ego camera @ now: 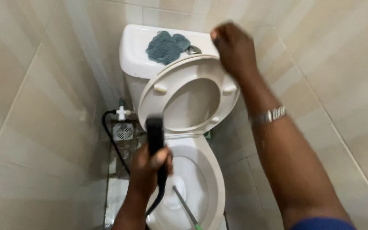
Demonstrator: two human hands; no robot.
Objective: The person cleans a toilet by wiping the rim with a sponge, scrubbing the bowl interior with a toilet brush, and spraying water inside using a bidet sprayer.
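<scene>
My left hand [148, 168] grips a black handheld sprayer [155, 134] over the white toilet bowl [211, 170], its black hose [109, 136] looping to a wall valve. My right hand [233, 49], with a metal watch on the wrist, holds the raised toilet seat [188, 70] at its upper right edge, near the cistern [135, 51]. A blue-grey cloth [166, 46] lies on the cistern lid. A brush handle [186, 208] leans inside the bowl.
Beige tiled walls close in on both sides. A white valve [122, 113] and a square floor drain [123, 132] sit on the left of the toilet. The floor strip there looks wet.
</scene>
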